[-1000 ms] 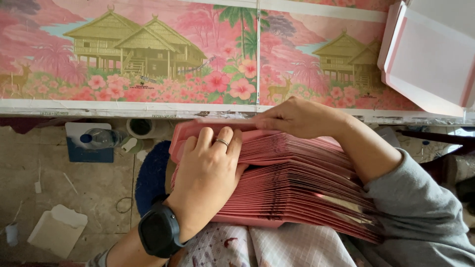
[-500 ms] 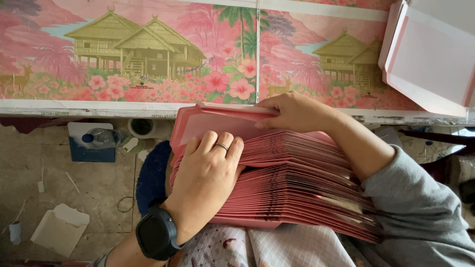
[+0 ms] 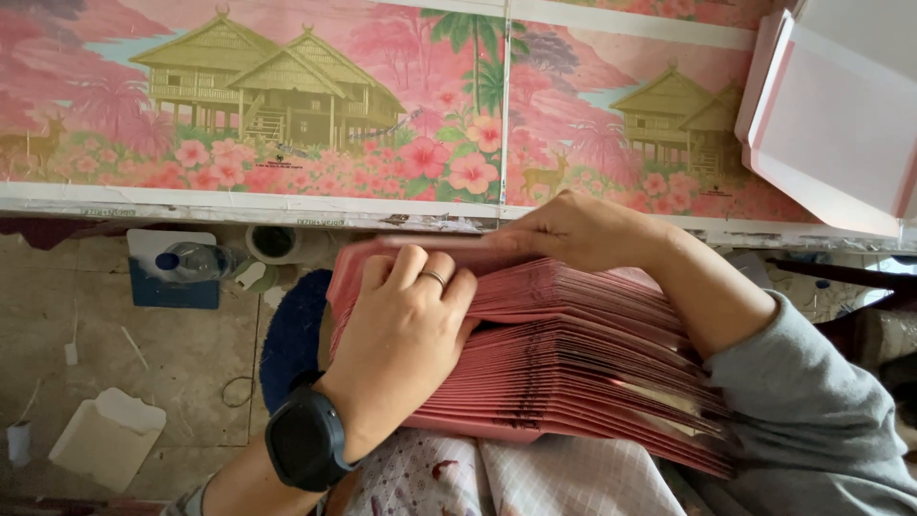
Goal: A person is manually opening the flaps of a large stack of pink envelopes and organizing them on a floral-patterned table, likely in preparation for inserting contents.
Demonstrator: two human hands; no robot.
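Pink envelopes (image 3: pixel 573 354), one thick stack, gripped by both hands: left (image 3: pixel 401 334), right (image 3: pixel 583 229).

Pink envelopes (image 3: pixel 573 354): a thick fanned stack on the person's lap, below the bench edge, salmon pink with darker edges.
White envelope (image 3: pixel 105 438): lies open on the floor, lower left, flap up.
Blue box (image 3: pixel 172 277): small, white-topped, on the floor under the bench edge.
Watch screen (image 3: pixel 304 444): black, dark, rounded square, on the left wrist.
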